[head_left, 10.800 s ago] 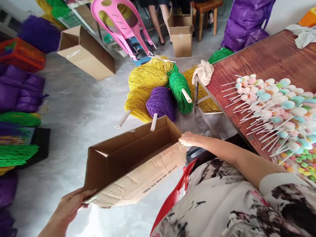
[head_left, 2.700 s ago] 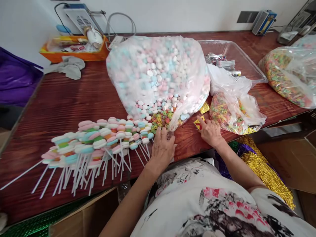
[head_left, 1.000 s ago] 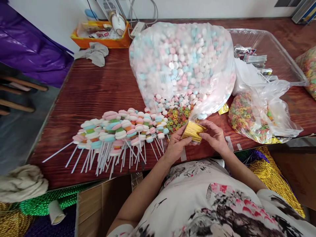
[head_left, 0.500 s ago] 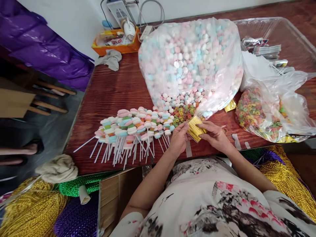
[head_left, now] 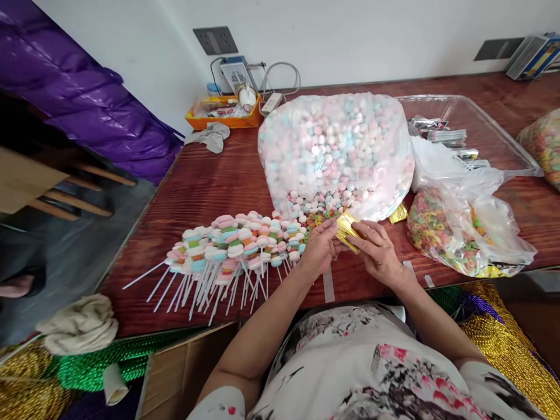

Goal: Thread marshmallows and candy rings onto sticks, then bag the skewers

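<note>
Your left hand [head_left: 318, 249] and right hand [head_left: 380, 253] have fingers pinched on the gold bundle [head_left: 346, 226] from both sides — perhaps so it won't slip — over the table [head_left: 210, 186], near the big candy bag [head_left: 336, 149].

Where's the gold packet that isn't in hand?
Head view, right of centre: the gold packet lies on the table beyond the right hand, between the marshmallow bag and the candy-ring bag.

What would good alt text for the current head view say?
A person's left hand and right hand hold a bundle of thin gold strips, possibly twist ties, over a wooden table. Marshmallow skewers lie piled to the left; a big bag of pastel marshmallows sits behind, and a bag of ring candies to the right.
</note>
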The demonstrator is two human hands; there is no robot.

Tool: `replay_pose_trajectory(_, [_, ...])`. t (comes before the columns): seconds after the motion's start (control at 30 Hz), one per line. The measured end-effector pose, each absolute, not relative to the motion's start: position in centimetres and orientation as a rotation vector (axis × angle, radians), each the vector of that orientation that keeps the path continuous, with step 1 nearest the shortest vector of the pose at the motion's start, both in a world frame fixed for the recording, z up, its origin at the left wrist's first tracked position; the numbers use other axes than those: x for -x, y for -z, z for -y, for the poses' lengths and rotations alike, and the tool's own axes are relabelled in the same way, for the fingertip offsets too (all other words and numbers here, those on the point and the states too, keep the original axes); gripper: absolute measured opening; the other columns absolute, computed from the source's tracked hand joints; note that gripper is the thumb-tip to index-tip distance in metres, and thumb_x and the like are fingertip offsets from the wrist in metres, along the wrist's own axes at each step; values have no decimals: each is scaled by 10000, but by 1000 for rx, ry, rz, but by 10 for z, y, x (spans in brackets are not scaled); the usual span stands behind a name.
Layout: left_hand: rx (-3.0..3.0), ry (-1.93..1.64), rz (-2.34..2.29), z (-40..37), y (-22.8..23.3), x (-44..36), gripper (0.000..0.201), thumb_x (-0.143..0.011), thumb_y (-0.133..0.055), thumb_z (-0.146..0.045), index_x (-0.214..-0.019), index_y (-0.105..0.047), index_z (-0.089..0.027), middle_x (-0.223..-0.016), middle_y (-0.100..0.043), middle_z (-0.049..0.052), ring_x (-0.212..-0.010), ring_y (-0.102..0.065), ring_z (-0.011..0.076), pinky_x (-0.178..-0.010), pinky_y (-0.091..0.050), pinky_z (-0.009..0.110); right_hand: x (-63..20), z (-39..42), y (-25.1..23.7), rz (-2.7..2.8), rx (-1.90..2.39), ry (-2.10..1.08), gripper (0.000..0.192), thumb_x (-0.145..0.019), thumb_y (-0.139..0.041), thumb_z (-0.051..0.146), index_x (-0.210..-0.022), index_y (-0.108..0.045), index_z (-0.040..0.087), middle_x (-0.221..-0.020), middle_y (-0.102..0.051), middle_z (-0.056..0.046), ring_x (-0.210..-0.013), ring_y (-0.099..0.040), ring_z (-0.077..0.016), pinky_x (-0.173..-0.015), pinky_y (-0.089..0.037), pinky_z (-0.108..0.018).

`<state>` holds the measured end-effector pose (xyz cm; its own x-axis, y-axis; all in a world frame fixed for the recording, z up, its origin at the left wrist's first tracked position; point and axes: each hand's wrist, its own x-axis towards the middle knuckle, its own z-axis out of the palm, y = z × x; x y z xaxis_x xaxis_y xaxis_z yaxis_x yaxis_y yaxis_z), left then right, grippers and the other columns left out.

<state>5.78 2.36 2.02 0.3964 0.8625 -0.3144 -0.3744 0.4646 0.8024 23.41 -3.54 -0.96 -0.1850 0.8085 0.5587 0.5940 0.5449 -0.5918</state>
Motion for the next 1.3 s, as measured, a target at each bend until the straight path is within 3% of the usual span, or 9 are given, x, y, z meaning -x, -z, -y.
replay_pose_trajectory(0.17, [-916,-840,-850,-26,-20,-52,509,-779,-790,-454,-1165,-701,-134,-950,-772,111,-836,-734,198,-674,-599,263,-240,15,11,1057,1099,-645,137,-898,-657,338,-992,-738,280,-921,-750,-21,-797,-684,-203,-767,-574,-370])
replay_pose_trajectory(0.27, [-980,-889,-764,-25,-21,-54,670,-688,-880,-309,-1301,-634,-195,-1158,-744,102,-1008,-715,215,-779,-597,268,-236,6,4,822,1054,-921,204,-817,-744,430,-826,-698,231,-692,-661,22,-500,-522,-119,-459,-459,-248])
replay_pose_trajectory(0.37, [-991,-834,-682,-22,-25,-61,579,-691,-872,-294,-1222,-676,-174,-1147,-750,114,-951,-737,237,-763,-612,302,-225,5,2,774,1024,-1088,298,-792,-754,488,-785,-654,207,-639,-601,35,-422,-393,-78,-336,-300,-202])
replay_pose_trajectory(0.5, [-934,-897,-742,-20,-25,-67,403,-709,-852,-346,-1019,-718,-125,-937,-785,97,-735,-748,201,-618,-604,262,-218,9,7,779,1019,-1067,321,-838,-698,529,-810,-654,212,-684,-627,24,-525,-512,-108,-441,-431,-215])
replay_pose_trajectory(0.67, [-918,-876,-804,-20,-19,-64,356,-688,-861,-341,-918,-722,-109,-795,-780,84,-654,-738,185,-590,-599,248,-224,9,4,854,949,-1077,458,-781,-782,434,-1188,-650,270,-915,-725,3,-824,-674,-168,-745,-552,-289])
replay_pose_trajectory(0.83, [-943,-861,-861,-19,-17,-61,395,-691,-862,-379,-934,-713,-106,-673,-745,60,-556,-693,160,-531,-570,241,-227,12,-1,907,1050,-918,232,-733,-816,366,-853,-665,238,-765,-708,15,-660,-636,-156,-640,-527,-292])
replay_pose_trajectory(1.0, [-758,-842,-612,-4,-26,-65,626,-773,-788,-502,-1276,-613,-175,-1010,-770,111,-959,-739,248,-815,-612,364,-225,30,13,1487,1181,-238,62,-843,-676,304,-787,-691,281,-994,-777,-35,-922,-680,-248,-874,-503,-451])
replay_pose_trajectory(1.1, [-701,-809,-546,5,-26,-73,491,-763,-814,-432,-1166,-675,-189,-1111,-749,103,-1110,-691,257,-936,-579,369,-218,36,21,1760,1157,-34,121,-858,-629,260,-866,-732,322,-1058,-778,-17,-958,-672,-253,-929,-448,-495])
replay_pose_trajectory(1.3, [-588,-935,-660,-9,-16,-74,375,-706,-860,-357,-1002,-708,-184,-991,-768,52,-990,-721,214,-872,-614,349,-219,46,7,1717,1021,-80,178,-815,-681,190,-957,-718,291,-1105,-759,-55,-985,-683,-268,-897,-519,-506])
